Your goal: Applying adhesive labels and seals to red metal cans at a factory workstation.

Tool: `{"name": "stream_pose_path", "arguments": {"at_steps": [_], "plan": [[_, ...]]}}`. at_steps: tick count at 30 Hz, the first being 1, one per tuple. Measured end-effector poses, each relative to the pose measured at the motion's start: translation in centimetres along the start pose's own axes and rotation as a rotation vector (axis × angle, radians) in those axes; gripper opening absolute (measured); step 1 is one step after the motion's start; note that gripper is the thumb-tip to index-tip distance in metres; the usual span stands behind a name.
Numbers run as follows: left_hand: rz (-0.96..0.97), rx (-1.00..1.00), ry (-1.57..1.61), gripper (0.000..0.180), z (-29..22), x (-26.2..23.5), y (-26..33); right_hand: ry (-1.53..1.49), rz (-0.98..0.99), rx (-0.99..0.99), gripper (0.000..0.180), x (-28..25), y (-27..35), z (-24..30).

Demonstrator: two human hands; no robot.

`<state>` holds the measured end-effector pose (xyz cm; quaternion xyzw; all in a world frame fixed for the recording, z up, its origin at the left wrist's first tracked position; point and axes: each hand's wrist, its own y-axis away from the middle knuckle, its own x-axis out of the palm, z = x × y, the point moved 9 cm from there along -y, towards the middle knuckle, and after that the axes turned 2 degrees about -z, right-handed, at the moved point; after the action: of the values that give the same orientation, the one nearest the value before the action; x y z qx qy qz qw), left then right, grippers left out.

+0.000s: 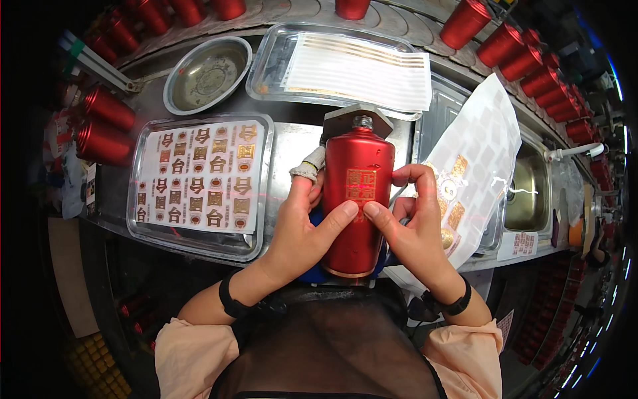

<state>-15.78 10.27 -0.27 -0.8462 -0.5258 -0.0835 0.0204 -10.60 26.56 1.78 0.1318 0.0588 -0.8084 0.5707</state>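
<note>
A glossy red bottle (342, 246) with water drops on it lies in front of me, its bare neck pointing away against a dark angled metal stop (380, 124). A square gold decal (361, 185) sits on its face, with smaller gold characters below, partly under my thumbs. My left hand (300, 223) holds the bottle's left side, its thumb pressed on the front; one finger wears a whitish wrap (307, 167). From the other side my right hand (420, 229) grips it, thumb on the front near the left thumb, index finger curled at the right edge.
Left stands a metal tray (266, 193) with a gold decal sheet (199, 176); behind are a round basin (171, 86) and another tray (262, 60) with striped sheets. A large decal sheet (488, 120) lies right, before a sink (525, 206). Red bottles (465, 23) line the conveyor (299, 12).
</note>
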Motion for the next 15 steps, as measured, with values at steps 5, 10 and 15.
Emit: {"name": "stream_pose_path", "arguments": {"at_steps": [5, 10, 15], "plan": [[0.032, -0.015, -0.033, 0.056, 0.4, -0.1, -0.1, 0.003, -0.009, -0.008, 0.057, 0.0, -0.1, -0.2], [0.038, -0.012, -0.025, 0.058, 0.5, -0.1, -0.2, -0.043, 0.000, -0.002, 0.056, 0.0, -0.1, -0.2], [0.014, -0.073, 0.069, 0.065, 0.9, -0.5, -0.5, -0.194, 0.019, 0.057, 0.048, -0.1, -0.5, -1.1]]}}
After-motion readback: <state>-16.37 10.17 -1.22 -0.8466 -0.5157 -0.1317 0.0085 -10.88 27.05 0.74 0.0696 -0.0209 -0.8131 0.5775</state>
